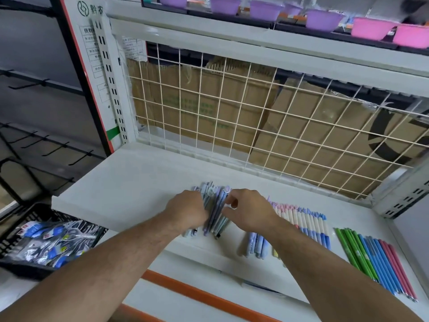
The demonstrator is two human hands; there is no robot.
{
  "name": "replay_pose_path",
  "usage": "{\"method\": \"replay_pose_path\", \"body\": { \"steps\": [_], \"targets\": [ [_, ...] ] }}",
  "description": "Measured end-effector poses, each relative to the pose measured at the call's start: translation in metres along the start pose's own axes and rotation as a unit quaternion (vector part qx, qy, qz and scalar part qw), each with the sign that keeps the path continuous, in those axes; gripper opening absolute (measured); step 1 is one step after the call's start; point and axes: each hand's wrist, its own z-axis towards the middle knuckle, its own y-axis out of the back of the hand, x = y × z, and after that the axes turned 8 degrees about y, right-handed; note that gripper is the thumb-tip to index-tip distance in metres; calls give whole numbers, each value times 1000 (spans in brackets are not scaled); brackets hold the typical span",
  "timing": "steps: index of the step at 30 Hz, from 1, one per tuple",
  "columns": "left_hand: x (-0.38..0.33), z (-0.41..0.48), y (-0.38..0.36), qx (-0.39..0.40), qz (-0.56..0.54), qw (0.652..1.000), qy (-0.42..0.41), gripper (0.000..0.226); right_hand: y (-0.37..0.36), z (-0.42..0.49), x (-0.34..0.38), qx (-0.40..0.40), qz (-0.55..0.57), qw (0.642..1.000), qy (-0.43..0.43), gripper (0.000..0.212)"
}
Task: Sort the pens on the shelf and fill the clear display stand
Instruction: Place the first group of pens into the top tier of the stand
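Pastel pen bundle [216,206]: light, stiff, slick, likely to roll apart. Left hand [188,211] fingers curled against its left flank, right hand [249,211] fingers pinching its right flank. Best hold: mid-barrel squeeze.

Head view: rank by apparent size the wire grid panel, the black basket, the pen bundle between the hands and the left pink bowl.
1. wire grid panel
2. black basket, cut off at the frame edge
3. pen bundle and left pink bowl look alike; the bowl sits farther off, so unranked.
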Motion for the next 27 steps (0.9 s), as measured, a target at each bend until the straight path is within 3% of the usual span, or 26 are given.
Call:
{"method": "replay_pose_path", "body": {
  "steps": [6, 14, 23, 27],
  "targets": [
    [-1, -4, 15, 52, -77, 996, 2, 22, 4, -5, -6, -7, 21, 1000, -14, 19],
    [-1, -12, 22, 57, -119, 991, 19, 18, 6, -21, -8, -10, 39, 999, -9, 20],
    [-17, -30, 27, 54, -284, 957, 3, 30, 14, -55, -13, -50, 90, 995, -21, 14],
    [-32, -37, 20, 62, -310, 948, -26, 23, 14, -71, -21, -59, 104, 992, -43, 12]
  ]
}}
